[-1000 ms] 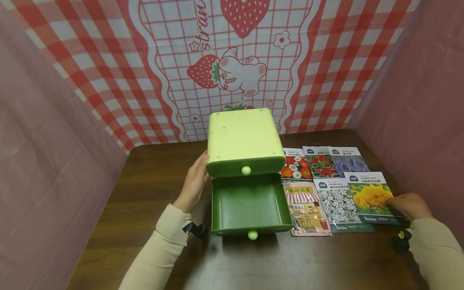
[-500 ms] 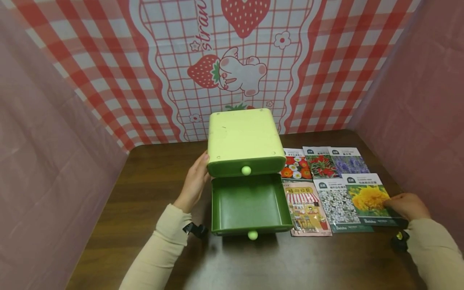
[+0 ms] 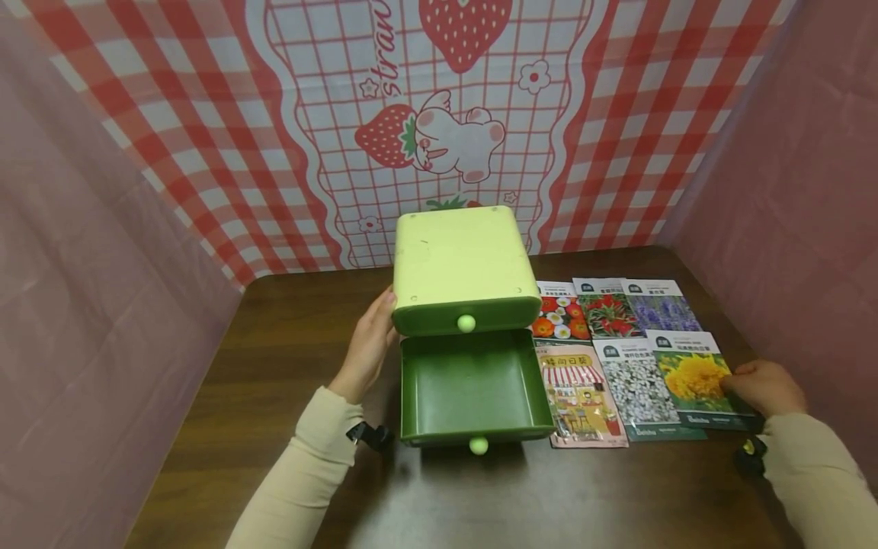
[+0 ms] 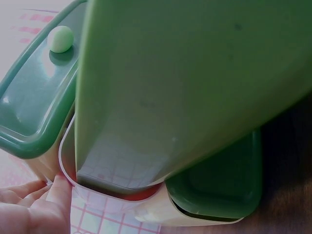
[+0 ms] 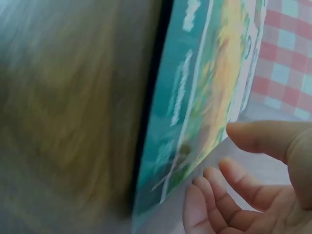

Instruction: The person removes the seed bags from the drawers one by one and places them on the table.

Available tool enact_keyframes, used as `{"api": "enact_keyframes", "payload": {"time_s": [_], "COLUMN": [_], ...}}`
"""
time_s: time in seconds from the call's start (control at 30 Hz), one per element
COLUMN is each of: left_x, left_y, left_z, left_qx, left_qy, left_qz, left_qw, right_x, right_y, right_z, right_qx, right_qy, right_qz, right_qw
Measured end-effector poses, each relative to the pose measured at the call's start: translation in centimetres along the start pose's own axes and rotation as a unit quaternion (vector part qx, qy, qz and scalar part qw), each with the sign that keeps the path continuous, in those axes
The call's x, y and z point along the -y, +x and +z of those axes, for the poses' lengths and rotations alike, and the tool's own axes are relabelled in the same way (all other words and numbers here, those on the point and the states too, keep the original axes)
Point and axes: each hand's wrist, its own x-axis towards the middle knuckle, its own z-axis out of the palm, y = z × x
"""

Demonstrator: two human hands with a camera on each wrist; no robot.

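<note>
My left hand (image 3: 366, 347) rests against the left side of a small two-drawer box, its cream-yellow top drawer unit (image 3: 466, 255) above an extended green drawer (image 3: 473, 389). In the left wrist view, the fingertips (image 4: 59, 190) are right at the box's pale side. At the right, my right hand (image 3: 768, 389) is at the right edge of a yellow-flower seed packet (image 3: 696, 377), which overlaps a white-flower seed packet (image 3: 641, 385). In the right wrist view, the thumb tip touches the packet's edge, while the other fingers (image 5: 243, 183) are loosely bent with a gap beside it.
A pink seed packet (image 3: 583, 396) lies beside the drawer. Behind it are red-and-white poppy (image 3: 561, 316), red-flower (image 3: 609, 313) and lavender (image 3: 661, 311) packets. A checked strawberry cloth (image 3: 309, 152) hangs behind the wooden table (image 3: 274, 396), with pink curtains (image 3: 768, 191) at both sides.
My right hand has moved slightly left, and the yellow-flower packet has shifted left and a little nearer with it. The left hand and the box have stayed put.
</note>
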Motion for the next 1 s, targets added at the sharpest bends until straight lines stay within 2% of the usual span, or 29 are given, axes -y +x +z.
{"api": "enact_keyframes", "payload": {"time_s": [0.1, 0.23, 0.33, 0.4, 0.47, 0.63, 0.83, 1.0], "left_x": [0.0, 0.0, 0.0, 0.0, 0.0, 0.0, -0.1, -0.1], "left_y": [0.0, 0.0, 0.0, 0.0, 0.0, -0.1, -0.1, -0.1], "left_z": [0.0, 0.1, 0.1, 0.1, 0.1, 0.0, 0.1, 0.1], "left_qx": [-0.002, -0.003, -0.003, -0.003, -0.002, 0.000, -0.004, -0.005], "left_qy": [0.002, -0.001, -0.004, -0.005, -0.006, -0.005, -0.005, -0.006], "left_qz": [-0.001, -0.002, -0.001, 0.000, 0.001, 0.003, -0.001, -0.002], "left_qw": [1.0000, 1.0000, 1.0000, 1.0000, 1.0000, 1.0000, 1.0000, 1.0000], "right_x": [0.6, 2.2, 3.6, 4.6, 5.7, 8.8, 12.5, 15.2], "right_y": [-0.1, -0.3, -0.8, -1.3, -1.9, -3.7, -6.0, -8.5], "right_z": [0.1, 0.4, 0.7, 0.8, 1.0, 1.5, 2.3, 2.7], "right_qx": [-0.012, -0.009, -0.016, -0.022, -0.035, -0.046, -0.040, 0.006], "right_qy": [0.009, 0.045, 0.060, 0.068, 0.067, 0.077, 0.096, 0.139], "right_qz": [-0.010, 0.007, -0.012, -0.039, -0.087, -0.197, -0.256, -0.290], "right_qw": [1.000, 0.999, 0.998, 0.997, 0.993, 0.976, 0.961, 0.947]}}
